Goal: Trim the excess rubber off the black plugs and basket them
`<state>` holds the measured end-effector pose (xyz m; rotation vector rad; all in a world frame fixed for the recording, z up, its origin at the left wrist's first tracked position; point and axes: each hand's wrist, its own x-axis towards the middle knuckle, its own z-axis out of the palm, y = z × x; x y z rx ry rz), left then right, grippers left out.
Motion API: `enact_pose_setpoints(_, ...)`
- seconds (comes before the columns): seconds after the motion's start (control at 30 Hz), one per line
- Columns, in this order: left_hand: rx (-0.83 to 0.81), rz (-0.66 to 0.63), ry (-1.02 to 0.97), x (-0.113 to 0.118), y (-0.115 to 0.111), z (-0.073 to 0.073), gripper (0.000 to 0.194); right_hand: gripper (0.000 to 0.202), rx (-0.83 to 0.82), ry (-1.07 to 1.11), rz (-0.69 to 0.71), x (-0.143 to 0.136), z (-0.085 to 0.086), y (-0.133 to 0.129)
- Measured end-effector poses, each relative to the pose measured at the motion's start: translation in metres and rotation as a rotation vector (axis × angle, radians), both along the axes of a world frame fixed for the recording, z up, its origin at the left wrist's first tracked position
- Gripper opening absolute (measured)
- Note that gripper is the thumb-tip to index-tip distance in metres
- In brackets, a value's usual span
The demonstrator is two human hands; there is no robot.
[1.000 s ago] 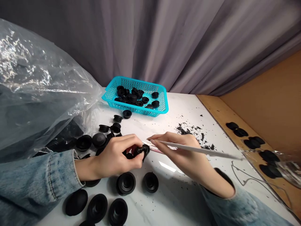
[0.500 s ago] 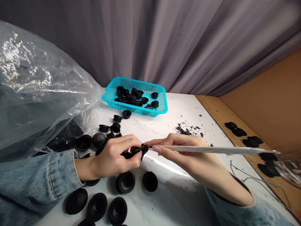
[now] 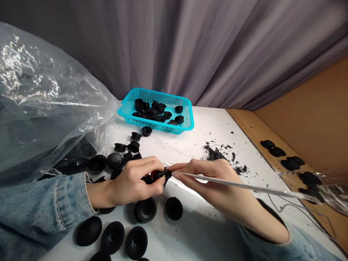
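Observation:
My left hand (image 3: 140, 178) is closed in a pinch on a black rubber plug (image 3: 165, 174), with a curled strip hanging from its right side. My right hand (image 3: 210, 173) grips a long, thin, pale tool (image 3: 239, 184) that runs from the plug out to the right. The tool's tip meets the plug between my fingertips; its exact shape there is hidden. Below my hands lie black round caps, among them a cap (image 3: 174, 208) and a hollow one (image 3: 145, 210). Ribbed black plugs (image 3: 133, 146) are scattered beyond my left hand.
A turquoise basket (image 3: 163, 127) holding ribbed plugs stands at the back, before a grey curtain (image 3: 168, 43). A clear plastic bag (image 3: 54, 94) bulges at left. Black shavings (image 3: 214, 152) lie beyond my right hand. Several black caps (image 3: 277, 151) rest on the wooden strip at right.
My right hand has turned slightly, and the tool's far end has swung downward, showing its narrow edge. More of the black shavings are visible. My left hand still holds the plug.

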<state>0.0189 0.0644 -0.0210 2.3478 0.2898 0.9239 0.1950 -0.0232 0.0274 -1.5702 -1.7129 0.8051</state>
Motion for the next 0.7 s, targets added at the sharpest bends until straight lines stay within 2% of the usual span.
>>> enact_pose_setpoints(0.13,-0.027,0.010,0.017,0.000,-0.001,-0.002,0.007,0.018,0.109,-0.147,0.044,-0.001,-0.012,-0.006)
enact_pose_setpoints(0.23,-0.028,0.031,0.021,0.001,-0.001,0.000,0.007,0.019,0.155,-0.155,0.045,-0.002,-0.019,-0.008)
enact_pose_setpoints(0.4,-0.001,0.045,-0.007,0.002,0.001,0.005,0.007,0.015,0.178,-0.005,-0.162,0.000,-0.012,-0.002)
enact_pose_setpoints(0.47,0.008,0.045,-0.017,0.002,0.001,0.005,0.008,0.018,0.100,0.123,-0.223,0.004,-0.004,0.002)
enact_pose_setpoints(0.53,0.022,0.045,-0.032,0.002,0.001,0.005,0.009,0.024,-0.048,0.222,-0.245,0.008,0.003,0.005)
enact_pose_setpoints(0.6,0.038,0.051,-0.046,0.002,0.000,0.005,0.010,0.026,-0.188,0.258,-0.251,0.012,0.009,0.006)
enact_pose_setpoints(0.7,0.051,0.063,-0.056,0.002,0.000,0.005,0.011,0.026,-0.300,0.276,-0.220,0.013,0.011,0.008)
